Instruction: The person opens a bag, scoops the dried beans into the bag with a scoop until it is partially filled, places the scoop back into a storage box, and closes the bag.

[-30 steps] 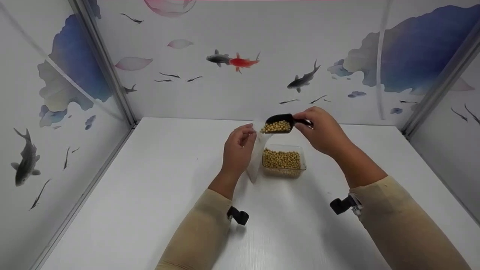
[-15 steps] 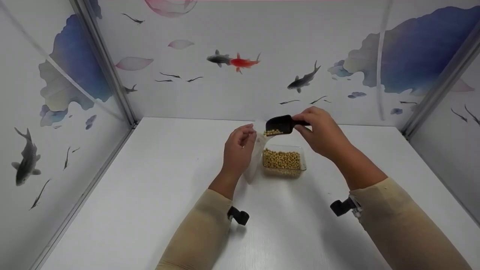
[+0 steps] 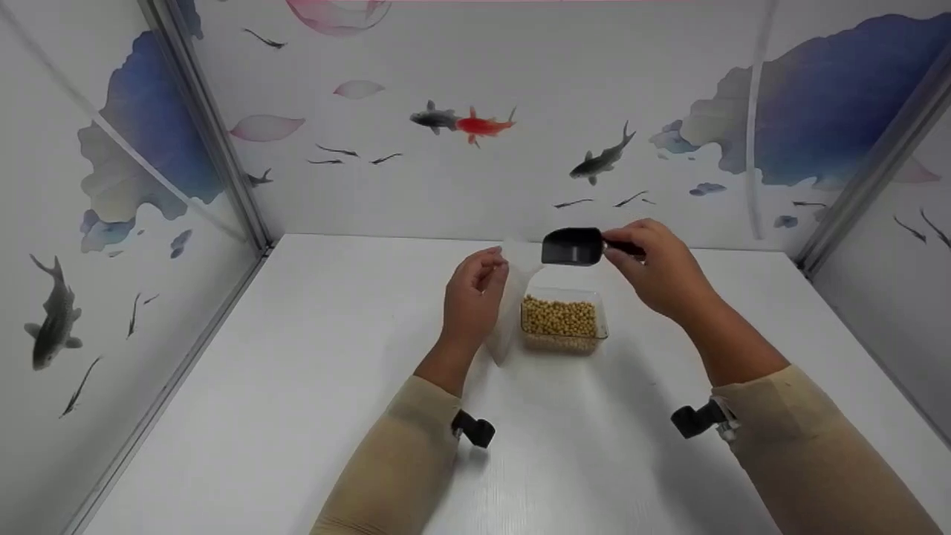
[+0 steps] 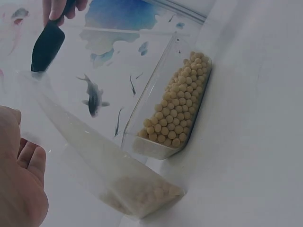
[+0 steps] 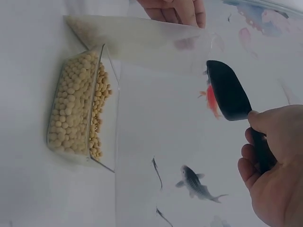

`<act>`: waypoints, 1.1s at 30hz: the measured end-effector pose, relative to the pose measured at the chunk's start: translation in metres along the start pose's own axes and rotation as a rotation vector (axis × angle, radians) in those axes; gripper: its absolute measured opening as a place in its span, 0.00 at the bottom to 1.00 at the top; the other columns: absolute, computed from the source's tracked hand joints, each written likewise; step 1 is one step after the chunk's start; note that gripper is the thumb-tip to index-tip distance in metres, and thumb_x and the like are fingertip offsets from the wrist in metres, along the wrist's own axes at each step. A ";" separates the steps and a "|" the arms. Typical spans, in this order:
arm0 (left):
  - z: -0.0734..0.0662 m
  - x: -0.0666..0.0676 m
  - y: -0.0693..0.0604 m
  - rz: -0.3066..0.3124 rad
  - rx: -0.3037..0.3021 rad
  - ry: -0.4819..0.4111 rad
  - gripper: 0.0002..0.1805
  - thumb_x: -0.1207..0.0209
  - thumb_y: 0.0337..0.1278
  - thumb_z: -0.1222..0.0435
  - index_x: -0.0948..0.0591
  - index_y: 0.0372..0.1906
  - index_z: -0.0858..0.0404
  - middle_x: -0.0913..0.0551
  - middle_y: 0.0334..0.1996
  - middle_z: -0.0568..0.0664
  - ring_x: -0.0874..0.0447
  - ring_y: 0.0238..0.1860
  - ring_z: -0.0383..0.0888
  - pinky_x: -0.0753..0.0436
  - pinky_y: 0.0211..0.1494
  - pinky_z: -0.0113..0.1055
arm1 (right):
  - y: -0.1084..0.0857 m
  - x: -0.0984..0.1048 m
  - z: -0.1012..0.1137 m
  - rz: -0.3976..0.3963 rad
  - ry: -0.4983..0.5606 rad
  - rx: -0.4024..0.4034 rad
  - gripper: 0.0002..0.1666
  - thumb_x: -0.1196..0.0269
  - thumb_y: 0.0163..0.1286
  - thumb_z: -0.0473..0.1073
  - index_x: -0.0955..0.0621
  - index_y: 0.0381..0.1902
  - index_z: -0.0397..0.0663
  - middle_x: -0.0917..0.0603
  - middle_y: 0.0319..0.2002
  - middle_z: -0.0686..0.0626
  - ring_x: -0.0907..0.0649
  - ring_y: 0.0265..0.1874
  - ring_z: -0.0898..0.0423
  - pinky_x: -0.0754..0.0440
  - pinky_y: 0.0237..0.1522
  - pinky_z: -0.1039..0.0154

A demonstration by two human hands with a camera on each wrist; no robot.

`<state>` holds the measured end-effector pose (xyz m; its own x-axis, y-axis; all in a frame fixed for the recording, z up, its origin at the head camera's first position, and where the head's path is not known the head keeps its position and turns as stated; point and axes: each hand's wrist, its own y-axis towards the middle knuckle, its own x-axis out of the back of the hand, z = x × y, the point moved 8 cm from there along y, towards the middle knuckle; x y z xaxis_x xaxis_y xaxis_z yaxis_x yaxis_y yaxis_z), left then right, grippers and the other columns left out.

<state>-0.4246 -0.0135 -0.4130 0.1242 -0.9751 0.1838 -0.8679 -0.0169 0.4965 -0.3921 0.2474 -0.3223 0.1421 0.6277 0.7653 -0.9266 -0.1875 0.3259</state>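
My left hand (image 3: 472, 301) pinches the upper edge of a translucent plastic bag (image 4: 85, 142), which hangs upright with soybeans (image 4: 147, 191) in its bottom corner. My right hand (image 3: 661, 271) grips the handle of a black scoop (image 3: 570, 247). No beans show in the scoop, which is tilted a little right of the bag's mouth in the head view. Below it on the table stands a clear rectangular container (image 4: 155, 85), holding many more soybeans (image 3: 559, 316). In the right wrist view the bag lies just beside the container, and the left fingers (image 5: 182, 9) are partly behind it.
The white table (image 3: 319, 371) runs back to a white wall (image 3: 416, 193) printed with fish and leaves. Side panels with metal corner posts (image 3: 212, 126) close in the left and right. A black wrist camera (image 3: 473, 429) sticks out from the left sleeve.
Beans in the scoop slid out leftward into the bag, leaving the scoop bare. My right hand then drew the scoop slightly right, away from the bag's mouth. The left hand stayed nearly still.
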 end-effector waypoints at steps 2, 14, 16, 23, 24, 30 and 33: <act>0.001 0.000 0.000 -0.002 0.001 -0.003 0.10 0.43 0.83 0.55 0.16 0.54 0.54 0.18 0.68 0.44 0.17 0.67 0.41 0.17 0.71 0.35 | -0.004 0.001 -0.011 0.004 0.021 -0.046 0.23 0.40 0.84 0.47 0.19 0.70 0.46 0.20 0.63 0.41 0.18 0.60 0.43 0.17 0.63 0.42; 0.003 -0.001 -0.001 -0.002 0.017 -0.009 0.09 0.42 0.82 0.54 0.16 0.52 0.52 0.18 0.68 0.42 0.17 0.67 0.39 0.17 0.71 0.34 | -0.025 -0.033 -0.066 0.153 -0.063 -0.123 0.21 0.41 0.84 0.44 0.18 0.67 0.41 0.19 0.62 0.37 0.19 0.60 0.40 0.19 0.63 0.40; 0.003 -0.001 0.000 -0.004 0.020 -0.007 0.09 0.42 0.82 0.54 0.16 0.52 0.52 0.18 0.68 0.41 0.17 0.67 0.39 0.17 0.71 0.35 | -0.026 -0.041 -0.067 0.199 -0.084 -0.126 0.20 0.41 0.84 0.43 0.17 0.67 0.40 0.19 0.61 0.37 0.19 0.59 0.40 0.18 0.62 0.40; 0.002 0.001 -0.001 0.001 -0.002 -0.022 0.10 0.42 0.82 0.55 0.16 0.52 0.54 0.18 0.68 0.43 0.16 0.65 0.40 0.16 0.70 0.35 | -0.028 -0.059 -0.061 0.293 -0.168 -0.072 0.19 0.39 0.82 0.39 0.16 0.64 0.37 0.17 0.56 0.35 0.17 0.56 0.39 0.16 0.58 0.40; 0.001 0.001 -0.001 0.003 -0.006 -0.024 0.10 0.43 0.82 0.55 0.16 0.53 0.54 0.18 0.68 0.44 0.16 0.64 0.41 0.16 0.70 0.35 | -0.027 -0.060 -0.060 0.295 -0.172 -0.065 0.18 0.38 0.81 0.38 0.15 0.64 0.37 0.17 0.56 0.35 0.17 0.56 0.39 0.16 0.58 0.40; 0.000 0.000 -0.001 0.008 -0.006 -0.025 0.11 0.43 0.83 0.55 0.16 0.53 0.55 0.18 0.68 0.44 0.16 0.64 0.41 0.17 0.70 0.36 | -0.026 -0.069 -0.055 0.309 -0.201 -0.040 0.18 0.38 0.81 0.36 0.15 0.63 0.36 0.16 0.55 0.35 0.16 0.54 0.39 0.14 0.56 0.41; 0.000 0.000 -0.002 0.008 0.007 -0.025 0.10 0.43 0.83 0.55 0.16 0.53 0.54 0.18 0.69 0.44 0.17 0.65 0.41 0.17 0.71 0.36 | -0.026 -0.076 -0.054 0.312 -0.212 -0.018 0.18 0.38 0.80 0.36 0.15 0.63 0.35 0.16 0.54 0.35 0.15 0.54 0.39 0.14 0.56 0.42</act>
<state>-0.4234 -0.0136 -0.4141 0.1046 -0.9805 0.1663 -0.8723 -0.0101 0.4889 -0.3975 0.2453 -0.4191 -0.0809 0.3721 0.9246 -0.9424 -0.3306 0.0506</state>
